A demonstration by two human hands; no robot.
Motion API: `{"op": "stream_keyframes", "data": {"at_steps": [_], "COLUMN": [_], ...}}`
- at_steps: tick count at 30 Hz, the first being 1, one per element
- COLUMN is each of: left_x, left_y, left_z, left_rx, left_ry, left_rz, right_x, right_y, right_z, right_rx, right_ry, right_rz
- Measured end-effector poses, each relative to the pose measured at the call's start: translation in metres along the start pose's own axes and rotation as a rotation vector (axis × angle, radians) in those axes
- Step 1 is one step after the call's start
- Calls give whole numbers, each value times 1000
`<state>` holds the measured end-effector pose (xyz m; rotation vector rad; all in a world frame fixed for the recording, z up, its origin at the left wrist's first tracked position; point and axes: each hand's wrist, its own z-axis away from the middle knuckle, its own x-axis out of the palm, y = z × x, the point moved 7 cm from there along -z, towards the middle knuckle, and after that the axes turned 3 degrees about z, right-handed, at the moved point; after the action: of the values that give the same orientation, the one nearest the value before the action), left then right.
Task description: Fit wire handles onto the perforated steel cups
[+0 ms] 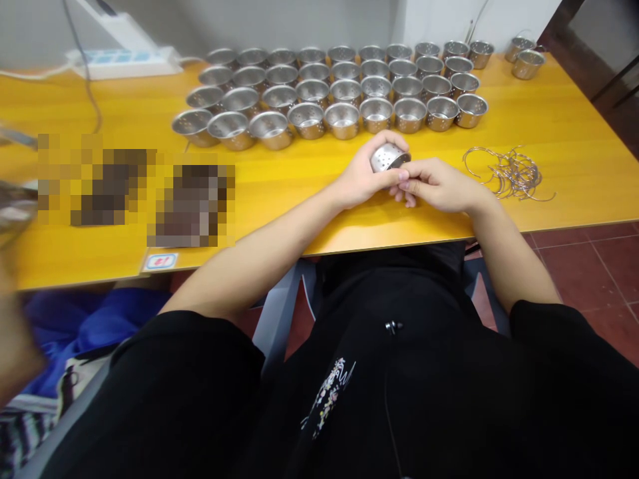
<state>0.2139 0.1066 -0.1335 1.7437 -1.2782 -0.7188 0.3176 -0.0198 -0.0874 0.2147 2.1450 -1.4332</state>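
Note:
A perforated metal cup (pixel 388 158) is tilted on its side above the yellow table (pixel 279 193), its dotted base showing. My left hand (pixel 360 174) is wrapped round it from the left. Against the cup's right edge, my right hand (pixel 435 185) has thumb and fingertips pinched together, close to the left thumb; whatever is between them is too small to make out. Rows of similar metal cups (pixel 342 120) stand open side up behind my hands. To the right lies a tangled pile of thin curved wires (pixel 522 174).
Two cups (pixel 528 64) stand apart at the back right, wire showing above one. A white power strip (pixel 124 61) with cables lies back left. Two pixelated dark objects (pixel 192 206) and a small label (pixel 160 261) are left. Another person's arm (pixel 14 339) is at the far left.

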Motion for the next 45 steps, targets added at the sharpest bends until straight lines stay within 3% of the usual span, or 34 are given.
{"op": "stream_keyframes", "data": {"at_steps": [9, 15, 28, 45], "left_x": [7, 11, 17, 7], "left_y": [6, 13, 14, 4], "left_z": [-1, -2, -1, -1], "left_rx": [-63, -31, -150, -122], "left_ry": [10, 14, 68, 27], "left_rz": [-2, -24, 109, 107], "right_x": [0, 0, 3, 4], "right_y": [-9, -8, -11, -13], "right_z": [-1, 0, -4, -4], "right_rx": [-41, -65, 1, 37], "right_ry": [27, 26, 6, -11], "right_rz": [51, 30, -3, 21]}}
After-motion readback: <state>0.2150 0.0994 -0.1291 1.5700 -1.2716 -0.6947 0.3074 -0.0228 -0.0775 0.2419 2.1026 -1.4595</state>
